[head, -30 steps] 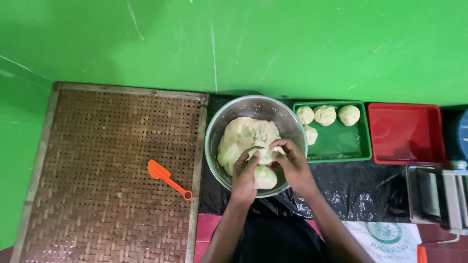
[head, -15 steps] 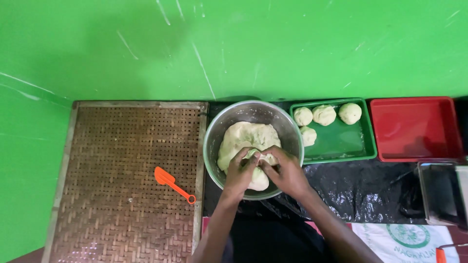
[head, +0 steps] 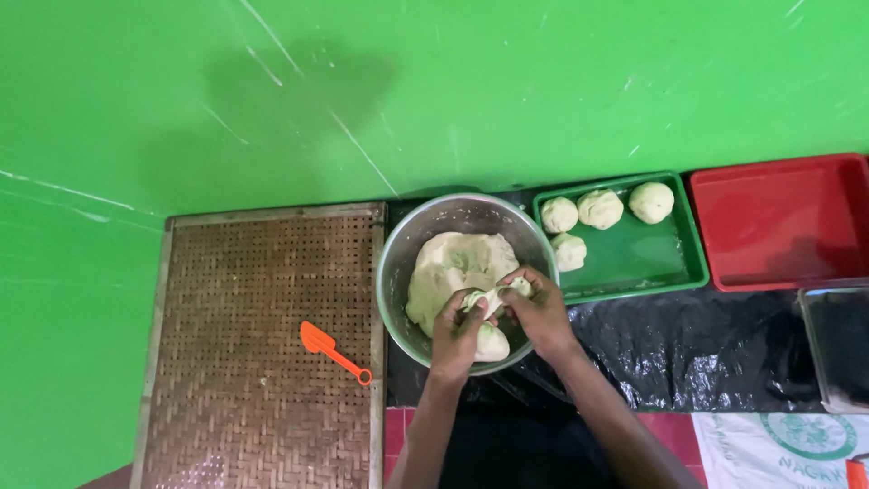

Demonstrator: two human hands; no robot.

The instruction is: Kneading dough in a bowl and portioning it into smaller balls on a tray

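1. Fingers of the left hand (head: 455,328) and right hand (head: 539,311) pinch a dough piece (head: 490,308) at frame centre.
2. Both work over the metal bowl (head: 398,272) holding the dough mass (head: 450,270).
3. 4 dough balls (head: 598,209) sit in the green tray (head: 643,258), right of the bowl.

Two bare hands – left (head: 455,328), right (head: 539,312) – bare forearms, no sleeves, rings or gloves visible

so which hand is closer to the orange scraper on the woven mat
Left. The left hand is over the near side of the metal bowl, just right of the orange scraper. The right hand sits farther right, beyond the left, both pinching a piece of dough.
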